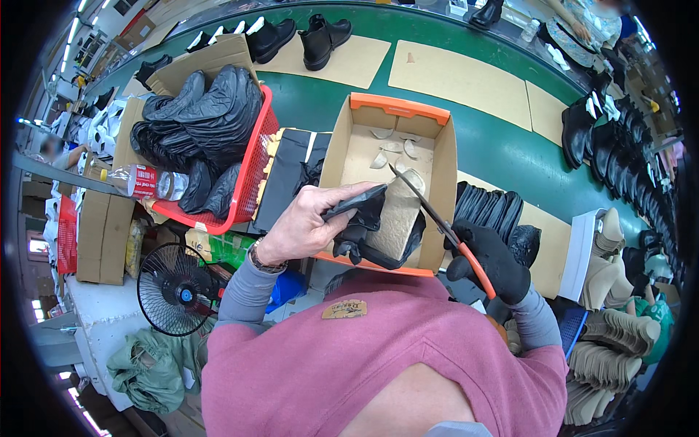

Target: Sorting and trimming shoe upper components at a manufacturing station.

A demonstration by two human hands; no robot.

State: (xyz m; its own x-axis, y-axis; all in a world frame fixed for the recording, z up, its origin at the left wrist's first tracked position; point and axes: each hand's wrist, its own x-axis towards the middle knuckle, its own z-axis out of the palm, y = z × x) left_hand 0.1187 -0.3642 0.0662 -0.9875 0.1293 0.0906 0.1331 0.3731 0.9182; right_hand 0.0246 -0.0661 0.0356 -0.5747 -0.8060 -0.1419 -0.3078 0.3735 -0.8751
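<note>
My bare left hand (309, 222) pinches the edge of a limp black shoe piece (368, 207) above a shallow tan box (445, 153) with orange ends. Beside it, a long beige insole-shaped piece (395, 218) with a fuzzy face lies over the box. Black material shows along its lower edge; whether the two are joined I cannot tell. In a black glove, my right hand (491, 266) grips orange-handled scissors (429, 207), their blades pointing up and left over the beige piece. Several curved beige scraps (380, 160) lie on the box floor.
On the left, a red basket (251, 175) holds black wrapped pieces (204, 109) and a plastic bottle (145, 180). A small black fan (178, 288) stands below it. Stacked black pieces (489, 218) lie right of the box. Black boots (322, 42) stand along the green table (437, 102).
</note>
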